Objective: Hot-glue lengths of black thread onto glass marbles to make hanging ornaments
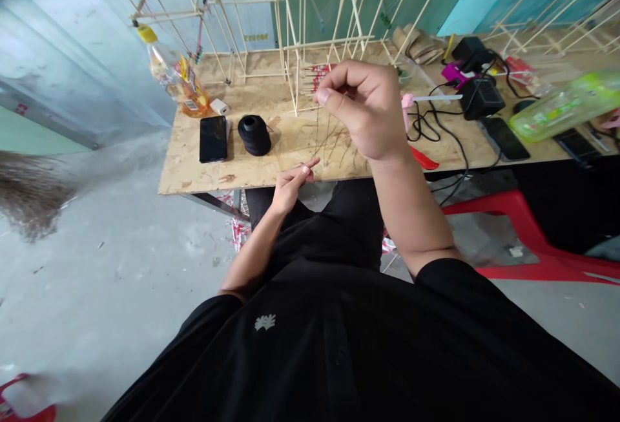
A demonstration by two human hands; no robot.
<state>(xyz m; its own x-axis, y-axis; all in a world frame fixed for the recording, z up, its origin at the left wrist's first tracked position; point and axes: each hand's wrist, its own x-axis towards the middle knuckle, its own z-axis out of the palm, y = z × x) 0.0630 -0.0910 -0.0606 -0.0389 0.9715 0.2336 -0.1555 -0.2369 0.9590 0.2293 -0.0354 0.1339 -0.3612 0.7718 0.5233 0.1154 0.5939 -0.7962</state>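
My right hand [363, 108] is raised over the wooden table, thumb and index finger pinched on a thin dark thread [317, 128]. The thread hangs almost straight down toward my left hand [290, 186], which is at the table's front edge. On that hand the index finger points out to the right and the thumb presses against the fingers, where the thread seems to end. More loose dark threads [346, 147] lie on the board below my right hand. A spool of black thread [254, 135] stands to the left of them.
Behind stands a frame of thin wooden sticks [295, 41]. Left on the table [184, 173] are a bottle with a yellow cap [177, 79], a white adapter [219, 106] and a black phone [213, 139]. Cables, black adapters [482, 97] and a green bottle [566, 105] crowd the right; below is a red chair [513, 205].
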